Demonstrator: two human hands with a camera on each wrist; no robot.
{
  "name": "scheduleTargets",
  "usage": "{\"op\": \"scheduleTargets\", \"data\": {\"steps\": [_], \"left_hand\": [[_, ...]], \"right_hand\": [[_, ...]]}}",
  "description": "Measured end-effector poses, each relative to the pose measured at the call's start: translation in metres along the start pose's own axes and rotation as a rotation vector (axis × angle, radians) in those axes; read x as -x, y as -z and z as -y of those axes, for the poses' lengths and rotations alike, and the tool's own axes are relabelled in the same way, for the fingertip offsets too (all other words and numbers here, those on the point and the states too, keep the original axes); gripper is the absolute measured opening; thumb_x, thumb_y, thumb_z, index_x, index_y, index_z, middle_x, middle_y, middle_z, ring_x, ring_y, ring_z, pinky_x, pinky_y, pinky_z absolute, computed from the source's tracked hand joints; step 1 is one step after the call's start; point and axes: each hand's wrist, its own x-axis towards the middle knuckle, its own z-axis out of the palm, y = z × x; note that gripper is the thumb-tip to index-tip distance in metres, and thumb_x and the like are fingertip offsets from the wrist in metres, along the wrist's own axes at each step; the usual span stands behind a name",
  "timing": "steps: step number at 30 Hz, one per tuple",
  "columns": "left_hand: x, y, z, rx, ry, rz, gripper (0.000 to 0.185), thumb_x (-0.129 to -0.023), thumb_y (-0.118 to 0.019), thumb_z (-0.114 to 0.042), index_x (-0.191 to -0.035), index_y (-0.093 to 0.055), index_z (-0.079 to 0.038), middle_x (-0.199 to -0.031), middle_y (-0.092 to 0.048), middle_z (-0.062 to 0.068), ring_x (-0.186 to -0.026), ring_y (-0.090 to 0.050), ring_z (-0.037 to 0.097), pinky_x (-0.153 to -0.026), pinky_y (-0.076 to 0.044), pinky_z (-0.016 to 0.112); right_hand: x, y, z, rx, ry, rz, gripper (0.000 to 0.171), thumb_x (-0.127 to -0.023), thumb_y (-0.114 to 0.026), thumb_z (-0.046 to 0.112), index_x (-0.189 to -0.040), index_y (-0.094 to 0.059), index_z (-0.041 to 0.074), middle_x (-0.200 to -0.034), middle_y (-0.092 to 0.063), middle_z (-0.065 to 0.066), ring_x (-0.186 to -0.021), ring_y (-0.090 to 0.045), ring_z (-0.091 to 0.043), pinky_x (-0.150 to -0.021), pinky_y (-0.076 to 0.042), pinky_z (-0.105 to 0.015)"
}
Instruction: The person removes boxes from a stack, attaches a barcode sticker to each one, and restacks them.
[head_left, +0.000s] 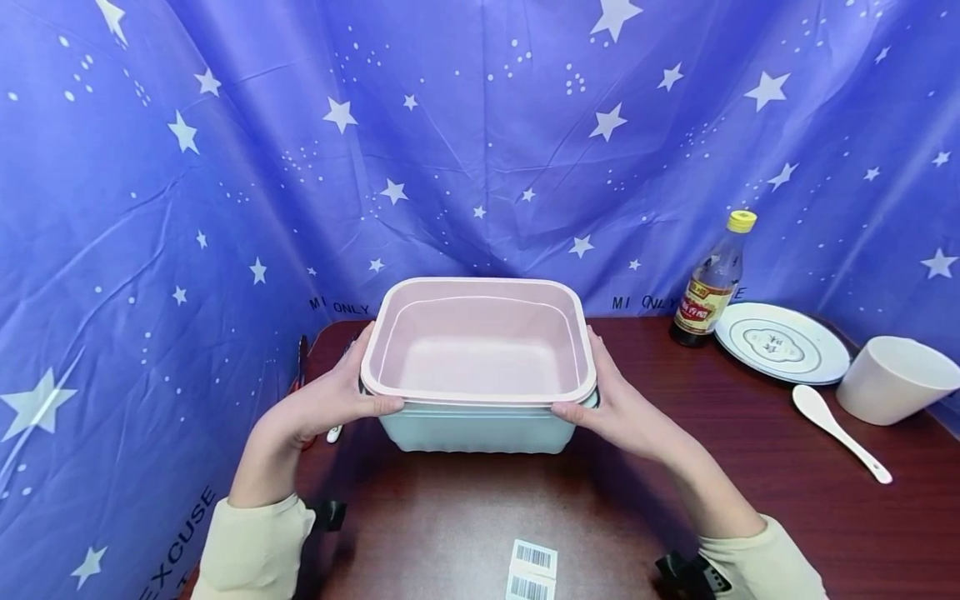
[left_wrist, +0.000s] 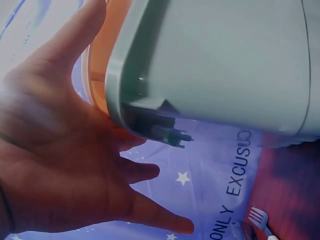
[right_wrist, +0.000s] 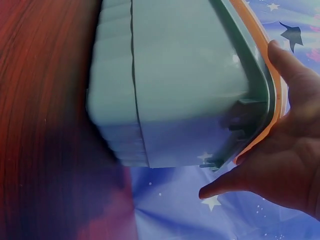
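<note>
A pink rectangular basin [head_left: 480, 367] sits nested in a pale teal basin [head_left: 480, 429] on the dark wood table. My left hand [head_left: 330, 400] holds the pink basin's left end, thumb along the front rim and fingers at the side. At the right end, my right hand [head_left: 618, 408] grips the rim in the same way. Seen from the left wrist, the lower fingers of the left hand [left_wrist: 65, 140] spread out below the rims. In the right wrist view the right hand [right_wrist: 290, 155] lies against the pink basin's rim, which looks orange there.
At the back right stand a yellow-capped sauce bottle [head_left: 705, 296], stacked white plates [head_left: 806, 354] and a white cup [head_left: 885, 383]. A white spoon [head_left: 840, 433] lies before them. A barcode label [head_left: 532, 571] is near the front; a fork [left_wrist: 258, 217] lies at the left. Starry blue curtain [head_left: 480, 167] surrounds the table.
</note>
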Motion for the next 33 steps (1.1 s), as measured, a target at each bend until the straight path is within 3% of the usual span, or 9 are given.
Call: {"op": "scheduleTargets", "data": {"steps": [4,8,13,21,24,29,33], "left_hand": [[0.001,0.0,-0.005,0.045,-0.042,-0.009,0.107,-0.083,-0.084,-0.013,-0.16,-0.01,-0.022,-0.149,-0.033,0.019,-0.128,-0.043,0.044,-0.102,-0.043,0.043],[0.003,-0.001,-0.016,0.059,-0.063,-0.046,0.113,-0.081,-0.085,-0.013,-0.161,-0.008,-0.027,-0.152,-0.033,0.014,-0.128,-0.046,0.041,-0.099,-0.046,0.043],[0.006,-0.001,-0.029,0.021,-0.078,-0.113,0.117,-0.078,-0.088,-0.015,-0.161,-0.008,-0.034,-0.156,-0.03,0.006,-0.131,-0.044,0.036,-0.097,-0.047,0.05],[0.008,-0.003,-0.046,0.041,-0.184,-0.166,0.116,-0.075,-0.088,-0.009,-0.16,-0.013,-0.031,-0.154,-0.032,-0.001,-0.134,-0.043,0.036,-0.095,-0.048,0.06],[0.007,-0.005,-0.051,0.056,-0.213,-0.182,0.118,-0.073,-0.088,-0.007,-0.161,-0.012,-0.032,-0.155,-0.031,0.0,-0.134,-0.042,0.036,-0.096,-0.048,0.061],[0.01,-0.009,-0.056,0.066,-0.204,-0.227,0.126,-0.071,-0.09,-0.004,-0.16,-0.009,-0.039,-0.158,-0.028,0.0,-0.134,-0.043,0.033,-0.097,-0.048,0.056],[0.012,-0.012,-0.06,0.075,-0.226,-0.246,0.128,-0.07,-0.089,-0.001,-0.16,-0.007,-0.042,-0.159,-0.026,-0.001,-0.134,-0.043,0.033,-0.097,-0.048,0.053]], "right_hand": [[0.0,0.001,0.004,-0.062,0.029,-0.009,0.105,-0.089,-0.079,0.015,-0.162,-0.006,0.027,-0.16,-0.025,-0.004,-0.137,-0.039,-0.026,-0.11,-0.035,-0.036],[0.001,0.002,0.009,-0.083,0.045,-0.04,0.106,-0.087,-0.08,0.013,-0.163,-0.007,0.025,-0.159,-0.027,0.001,-0.134,-0.043,-0.028,-0.105,-0.039,-0.027],[0.002,0.005,0.012,-0.047,0.071,-0.087,0.11,-0.085,-0.081,0.012,-0.163,-0.005,0.025,-0.164,-0.021,-0.001,-0.142,-0.033,-0.031,-0.112,-0.027,-0.03],[0.006,0.01,0.017,-0.075,0.103,-0.153,0.115,-0.081,-0.085,0.011,-0.164,-0.006,0.025,-0.166,-0.016,-0.005,-0.148,-0.021,-0.026,-0.116,-0.015,-0.049],[0.008,0.013,0.02,-0.109,0.134,-0.183,0.117,-0.079,-0.086,0.008,-0.164,-0.006,0.024,-0.167,-0.014,-0.002,-0.15,-0.015,-0.023,-0.118,-0.013,-0.043],[0.011,0.018,0.028,-0.14,0.203,-0.22,0.123,-0.073,-0.084,-0.006,-0.164,-0.006,0.023,-0.167,-0.014,-0.002,-0.146,-0.025,-0.026,-0.113,-0.023,-0.023],[0.013,0.021,0.035,-0.182,0.258,-0.226,0.127,-0.069,-0.081,-0.017,-0.164,-0.006,0.022,-0.167,-0.015,-0.006,-0.138,-0.036,-0.03,-0.105,-0.037,-0.019]]}}
